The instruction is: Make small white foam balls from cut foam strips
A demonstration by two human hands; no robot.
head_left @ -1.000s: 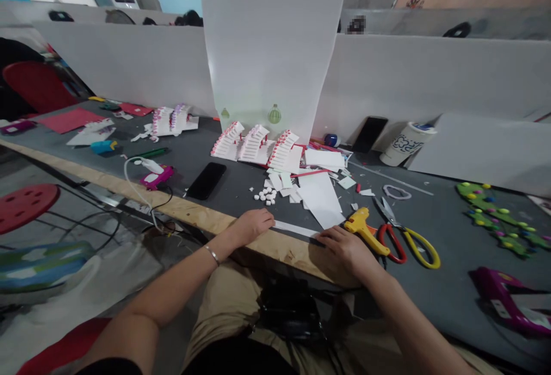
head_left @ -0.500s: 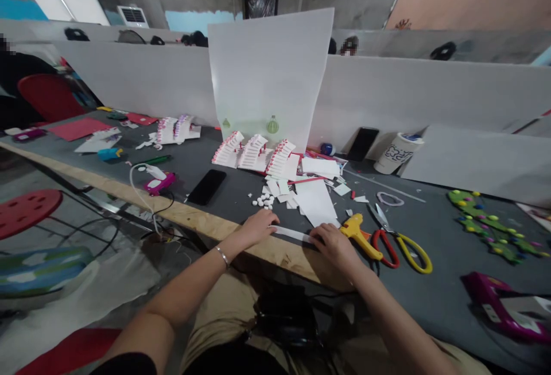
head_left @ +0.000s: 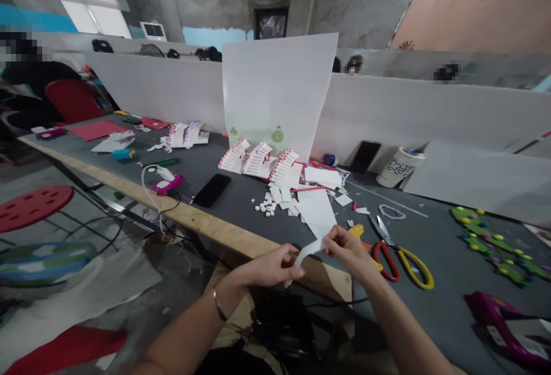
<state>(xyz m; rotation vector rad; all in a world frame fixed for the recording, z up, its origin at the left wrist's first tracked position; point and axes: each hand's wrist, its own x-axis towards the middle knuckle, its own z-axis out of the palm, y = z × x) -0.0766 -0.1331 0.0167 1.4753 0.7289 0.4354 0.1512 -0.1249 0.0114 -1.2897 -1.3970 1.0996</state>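
two bare hands share one white paper strip [head_left: 310, 249], which is lifted and bent, left of the scissors [head_left: 391, 242]. the right hand [head_left: 348, 248], the closer one to the scissors, has thumb and fingertips pinched together on the strip's upper end. the left hand [head_left: 275, 266], farther left of the scissors, holds the lower part between thumb and fingers, a bit of it poking out underneath. just left of the scissors, mostly hidden behind the right hand, is a yellow tool [head_left: 356, 229], perhaps a glue gun. also left of them lie a white sheet [head_left: 317, 211] and, farther left, a loose heap of white pellets [head_left: 267, 207], then a black phone [head_left: 212, 190]. beyond the scissors and to their left, three ribbed white pieces [head_left: 258, 158] with red edges stand before an upright white board [head_left: 279, 85]. beyond the scissors are a pale ring [head_left: 391, 212] and a patterned cup [head_left: 400, 166]; to their right, a green shape [head_left: 501, 244] with coloured dots.
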